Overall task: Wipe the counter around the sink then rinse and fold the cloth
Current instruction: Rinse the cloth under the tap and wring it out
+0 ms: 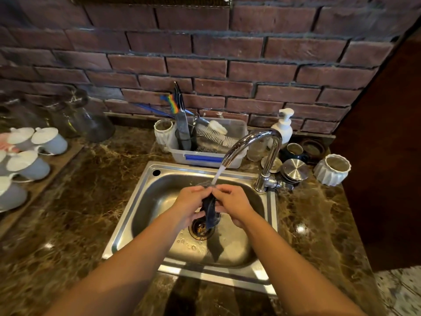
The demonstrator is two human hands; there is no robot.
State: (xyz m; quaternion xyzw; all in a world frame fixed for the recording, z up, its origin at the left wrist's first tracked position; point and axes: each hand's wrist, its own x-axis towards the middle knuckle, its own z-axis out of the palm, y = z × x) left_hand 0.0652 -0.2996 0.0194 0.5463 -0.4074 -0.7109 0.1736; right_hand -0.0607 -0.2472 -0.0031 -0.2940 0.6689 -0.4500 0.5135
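A dark wet cloth (210, 210) hangs bunched between both hands over the steel sink (145, 197). My left hand (190, 205) grips its left side and my right hand (232, 204) grips its right side, fingers curled round the top. Water runs from the chrome faucet (255, 139) onto the top of the cloth. The cloth's lower end dangles above the drain (200, 230). Brown marble counter (75, 213) surrounds the sink.
Behind the sink stands a plastic bin (237, 160) with brushes and knives, a white soap pump (283, 126), and white ribbed cups (332, 169). Metal lids (293, 171) lie by the faucet base. Upturned cups (27, 165) and glass jars (75, 117) sit on the left. A brick wall (205, 53) rises behind.
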